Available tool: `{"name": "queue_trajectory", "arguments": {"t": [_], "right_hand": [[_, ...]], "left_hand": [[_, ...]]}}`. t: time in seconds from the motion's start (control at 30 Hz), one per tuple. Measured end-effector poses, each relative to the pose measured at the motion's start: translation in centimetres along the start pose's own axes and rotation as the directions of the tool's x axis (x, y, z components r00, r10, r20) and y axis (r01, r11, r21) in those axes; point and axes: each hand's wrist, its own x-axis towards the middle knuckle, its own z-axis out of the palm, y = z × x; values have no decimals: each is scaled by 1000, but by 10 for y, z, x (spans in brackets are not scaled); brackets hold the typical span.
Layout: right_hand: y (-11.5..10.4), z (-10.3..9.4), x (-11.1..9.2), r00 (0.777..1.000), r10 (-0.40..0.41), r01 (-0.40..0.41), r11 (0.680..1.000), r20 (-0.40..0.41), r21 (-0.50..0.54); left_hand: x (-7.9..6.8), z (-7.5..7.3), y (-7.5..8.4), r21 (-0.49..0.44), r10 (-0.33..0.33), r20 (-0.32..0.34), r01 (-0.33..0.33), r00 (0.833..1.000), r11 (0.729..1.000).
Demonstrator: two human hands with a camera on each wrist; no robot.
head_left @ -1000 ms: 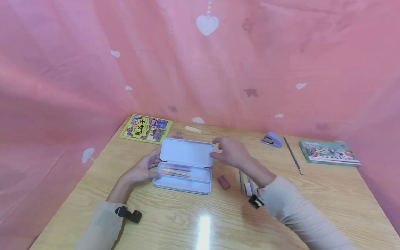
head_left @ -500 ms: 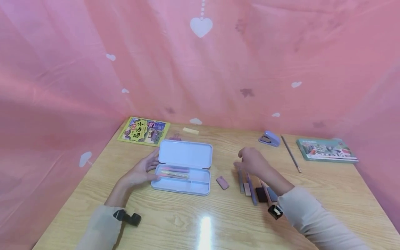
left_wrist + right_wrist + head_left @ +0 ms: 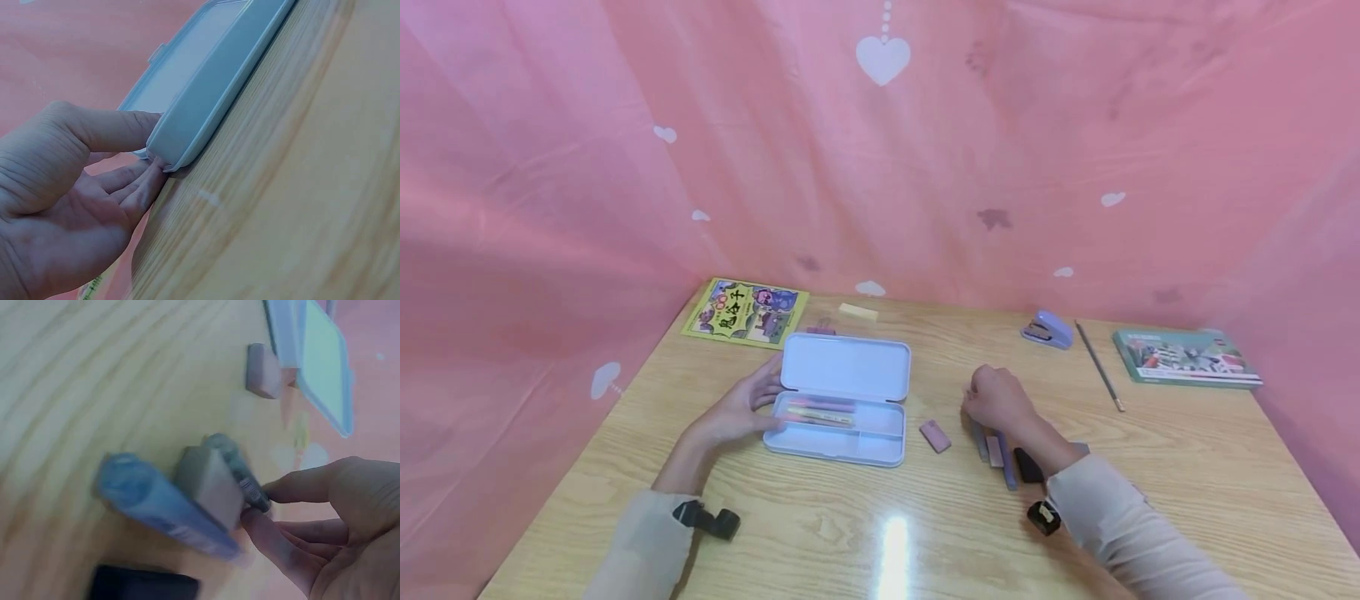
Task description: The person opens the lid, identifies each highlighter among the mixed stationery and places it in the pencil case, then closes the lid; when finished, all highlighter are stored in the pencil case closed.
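My left hand [image 3: 733, 412] holds the left end of a pale blue pencil case [image 3: 882, 452], its lid raised. In the left wrist view, the thumb lies against the end wall and the other fingers reach below. Several pens [image 3: 822, 414] lie in the case's long compartment. To the right, my right hand [image 3: 1000, 406] pinches the far end of a grey pen [image 3: 232, 464] between thumb and forefinger. Beside that pen lie a pale eraser [image 3: 215, 490] and a blue-purple pen [image 3: 164, 505]. A pinkish eraser [image 3: 935, 436] rests between the case and the right hand.
Under the right forearm is a black block [image 3: 1027, 465]. Farther back are a purple stapler [image 3: 1048, 330], a pencil [image 3: 1101, 367] and a green box [image 3: 1187, 358]. A yellow booklet [image 3: 745, 312], a yellow strip [image 3: 858, 312] and a binder clip [image 3: 822, 329] lie along the back left.
My right hand has left the right edge of the raised lid, moved right, then lowered to the grey pen and pinched it. The left hand stays on the case.
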Motion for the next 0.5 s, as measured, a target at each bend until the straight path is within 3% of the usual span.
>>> {"name": "queue_trajectory", "arguments": {"t": [0.2, 0.33, 0.5], "right_hand": [[-22, -35, 1, 991, -111, 112, 994, -77, 12], [-36, -58, 3, 983, -164, 163, 987, -79, -13], [-51, -58, 10, 973, -219, 213, 974, -69, -79]], "left_hand": [[-2, -2, -2, 1, -8, -3, 8, 1000, 1000], [-2, -2, -3, 9, -16, -7, 16, 1000, 1000], [0, 0, -2, 28, -25, -14, 25, 1000, 999]]}}
